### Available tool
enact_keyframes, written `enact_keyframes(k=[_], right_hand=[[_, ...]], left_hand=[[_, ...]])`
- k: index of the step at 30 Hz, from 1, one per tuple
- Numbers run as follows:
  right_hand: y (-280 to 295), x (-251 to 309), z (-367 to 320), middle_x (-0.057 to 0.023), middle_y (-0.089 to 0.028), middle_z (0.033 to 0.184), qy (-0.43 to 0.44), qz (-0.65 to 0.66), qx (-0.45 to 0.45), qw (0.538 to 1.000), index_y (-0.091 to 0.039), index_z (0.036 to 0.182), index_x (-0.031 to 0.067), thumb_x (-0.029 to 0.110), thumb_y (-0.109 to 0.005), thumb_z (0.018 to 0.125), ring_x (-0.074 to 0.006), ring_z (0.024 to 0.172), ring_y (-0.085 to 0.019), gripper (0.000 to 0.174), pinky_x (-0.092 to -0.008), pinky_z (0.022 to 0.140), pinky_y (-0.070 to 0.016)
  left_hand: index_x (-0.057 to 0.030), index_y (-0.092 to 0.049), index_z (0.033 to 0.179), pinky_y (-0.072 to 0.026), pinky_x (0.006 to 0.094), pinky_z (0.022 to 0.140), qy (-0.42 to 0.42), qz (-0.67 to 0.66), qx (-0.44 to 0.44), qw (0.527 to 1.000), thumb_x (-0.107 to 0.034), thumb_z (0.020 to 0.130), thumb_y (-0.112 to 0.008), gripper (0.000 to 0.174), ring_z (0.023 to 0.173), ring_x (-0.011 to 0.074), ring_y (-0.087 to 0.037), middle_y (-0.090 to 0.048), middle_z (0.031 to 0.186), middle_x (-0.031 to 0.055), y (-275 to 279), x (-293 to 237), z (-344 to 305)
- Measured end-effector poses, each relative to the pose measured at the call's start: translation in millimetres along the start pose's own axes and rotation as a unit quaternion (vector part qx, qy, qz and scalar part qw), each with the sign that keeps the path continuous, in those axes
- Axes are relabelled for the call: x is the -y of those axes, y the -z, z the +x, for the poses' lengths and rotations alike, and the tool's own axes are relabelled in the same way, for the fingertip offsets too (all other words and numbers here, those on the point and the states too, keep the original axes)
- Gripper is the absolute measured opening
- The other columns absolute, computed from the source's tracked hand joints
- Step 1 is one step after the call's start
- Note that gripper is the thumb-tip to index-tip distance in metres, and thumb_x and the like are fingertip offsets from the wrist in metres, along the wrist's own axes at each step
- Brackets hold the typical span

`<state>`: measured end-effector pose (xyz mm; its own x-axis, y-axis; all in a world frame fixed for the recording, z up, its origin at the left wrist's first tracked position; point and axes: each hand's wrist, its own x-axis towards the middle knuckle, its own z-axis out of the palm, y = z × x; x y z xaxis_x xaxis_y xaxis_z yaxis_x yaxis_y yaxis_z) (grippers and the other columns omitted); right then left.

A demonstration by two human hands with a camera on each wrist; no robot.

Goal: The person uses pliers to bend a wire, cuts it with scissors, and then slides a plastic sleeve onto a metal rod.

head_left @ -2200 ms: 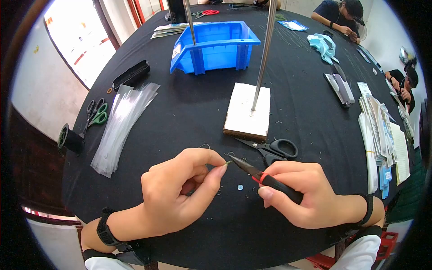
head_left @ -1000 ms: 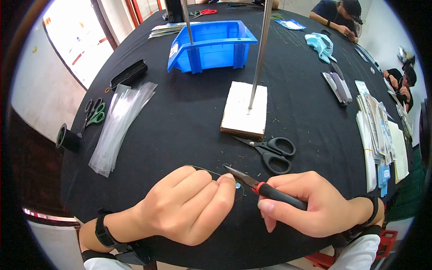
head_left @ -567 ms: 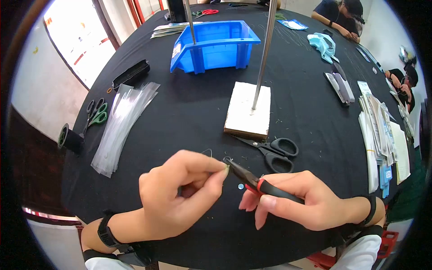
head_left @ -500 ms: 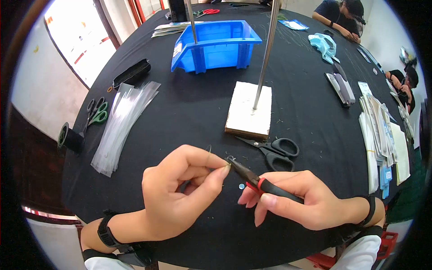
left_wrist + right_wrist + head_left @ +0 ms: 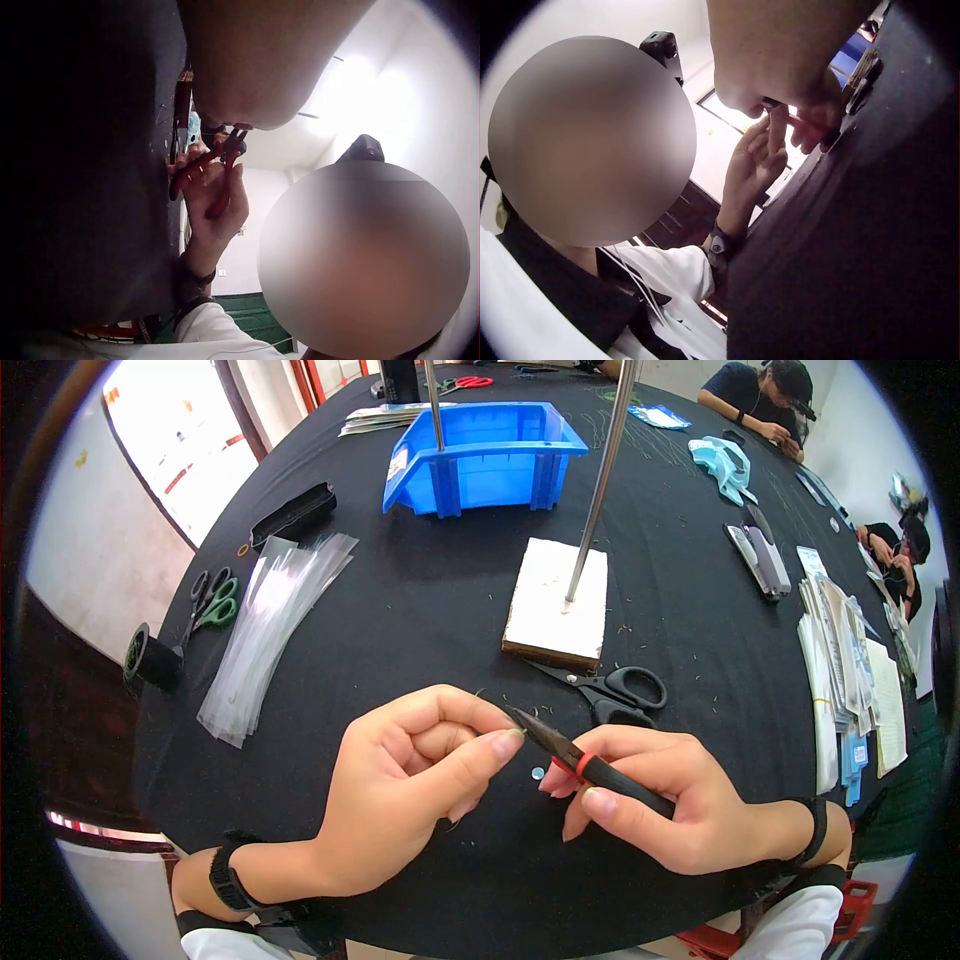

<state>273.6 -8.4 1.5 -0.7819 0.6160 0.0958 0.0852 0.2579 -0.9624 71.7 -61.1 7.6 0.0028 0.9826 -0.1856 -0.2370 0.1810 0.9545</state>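
Observation:
Between thumb and forefinger my left hand [image 5: 410, 790] pinches a thin greenish strand [image 5: 523, 731], of which only a tiny end shows. My right hand [image 5: 665, 800] holds needle-nose pliers [image 5: 560, 748] with black and red handles, their tips right at the left fingertips. In the left wrist view the pliers' handles [image 5: 196, 169] are spread apart across the palm of the right hand [image 5: 214, 199]. The left hand [image 5: 754, 166] shows raised in the right wrist view. A small pale blue disc [image 5: 538, 773] lies on the black cloth just below the pliers.
Black scissors [image 5: 630, 688] lie beyond the right hand, by a white block [image 5: 555, 600] with an upright metal rod. A blue bin [image 5: 490, 478] stands behind. Clear plastic sleeves [image 5: 275, 635] and a spool [image 5: 150, 658] are at left; a stapler [image 5: 760, 555] and paper stacks [image 5: 835, 670] at right.
One second ago the left hand was turned back-up with the strand stretched out to its left; it has since rolled up into a pinch near the pliers' tips. The right hand keeps the pliers.

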Motion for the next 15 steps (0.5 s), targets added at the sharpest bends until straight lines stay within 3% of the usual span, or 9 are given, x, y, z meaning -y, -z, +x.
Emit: enact_keyframes(k=[2, 15], right_hand=[[1.4, 7.1, 0.2, -0.013, -0.06, 0.098, -0.035, -0.01, 0.01, 0.999, -0.068, 0.079, -0.0012, 0.012, -0.052, 0.088, -0.0216, 0.091, -0.06, 0.022, -0.0324, 0.082, -0.0458], [-3.9, 4.9, -1.4, -0.0124, -0.059, 0.088, 0.037, -0.199, -0.044, 0.978, -0.064, 0.079, -0.002, 0.008, -0.059, 0.083, -0.0196, 0.075, -0.059, 0.012, -0.0285, 0.066, -0.046]], left_hand=[[0.001, -0.054, 0.089, -0.0242, 0.022, 0.042, 0.016, -0.03, 0.011, 0.999, -0.006, 0.087, -0.056, 0.007, 0.043, 0.0037, -0.031, -0.04, 0.051, -0.0035, 0.5, 1.4, 0.8], [-0.0022, -0.055, 0.09, -0.0232, 0.0215, 0.043, 0.083, -0.087, 0.025, 0.992, -0.008, 0.088, -0.055, 0.006, 0.042, 0.0036, -0.03, -0.038, 0.051, -0.0047, 1.6, 1.2, 4.7]])
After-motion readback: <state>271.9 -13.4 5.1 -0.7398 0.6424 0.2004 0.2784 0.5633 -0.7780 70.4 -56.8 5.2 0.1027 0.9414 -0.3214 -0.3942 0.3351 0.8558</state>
